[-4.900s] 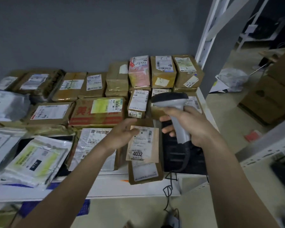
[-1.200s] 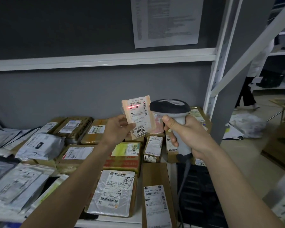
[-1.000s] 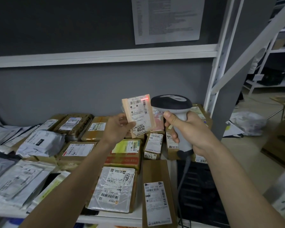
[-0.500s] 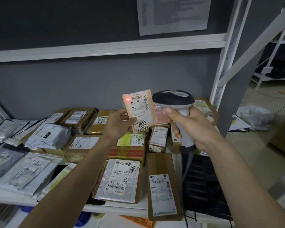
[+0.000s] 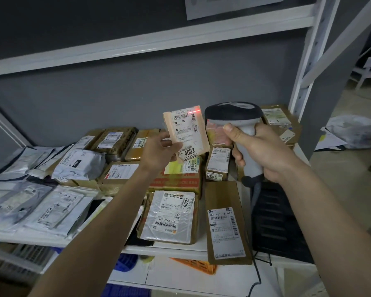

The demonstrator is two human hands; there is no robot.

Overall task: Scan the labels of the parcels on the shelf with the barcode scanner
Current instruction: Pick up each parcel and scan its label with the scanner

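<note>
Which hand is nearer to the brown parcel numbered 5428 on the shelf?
Right. The right hand, gripping the scanner, sits just right of the 5428 parcel; the left hand is farther left.

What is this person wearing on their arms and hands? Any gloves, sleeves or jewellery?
Nothing shows on either. The left hand and right hand are bare, with no gloves, rings, watch or wristband visible. Both forearms are uncovered right down to the bottom edge of the picture, so no sleeve comes into view; any clothing must start higher up the arm. The fingernails that show look short and unpainted.
</note>
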